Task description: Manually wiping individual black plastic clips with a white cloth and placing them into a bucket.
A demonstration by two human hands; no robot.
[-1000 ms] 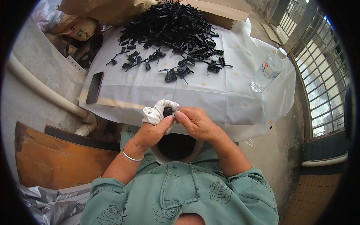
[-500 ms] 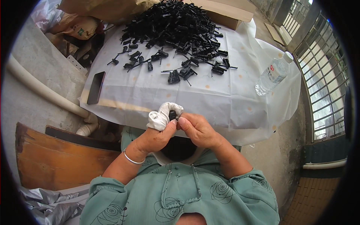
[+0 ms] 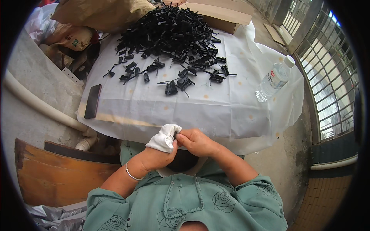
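My left hand (image 3: 161, 154), its fingers wrapped in a white cloth (image 3: 165, 138), is closed in front of the table edge. A dark bit of a small black plastic part (image 3: 176, 135) shows between the cloth and my right hand (image 3: 197, 142). The right fingers are pinched against that part, thumb meeting the left hand; most of the part is hidden. Below the hands, between my knees, sits a dark-inside bucket with a pale rim (image 3: 166, 171). On the table beyond, a large heap of black plastic parts (image 3: 165, 34) with thin stems spreads into several loose ones (image 3: 171, 88).
A white cloth cover (image 3: 216, 104) lies over the table. A phone (image 3: 93, 101) rests at its left, a clear water bottle (image 3: 274, 79) stands at its right. Behind are a cardboard box (image 3: 219, 23) and brown paper (image 3: 100, 13). Wooden boards (image 3: 61, 169) lean at the left.
Both hands have come lower and closer to my body, with the cloth and the part. The black part, plainer before, is now mostly covered by fingers. The whole view has shifted slightly.
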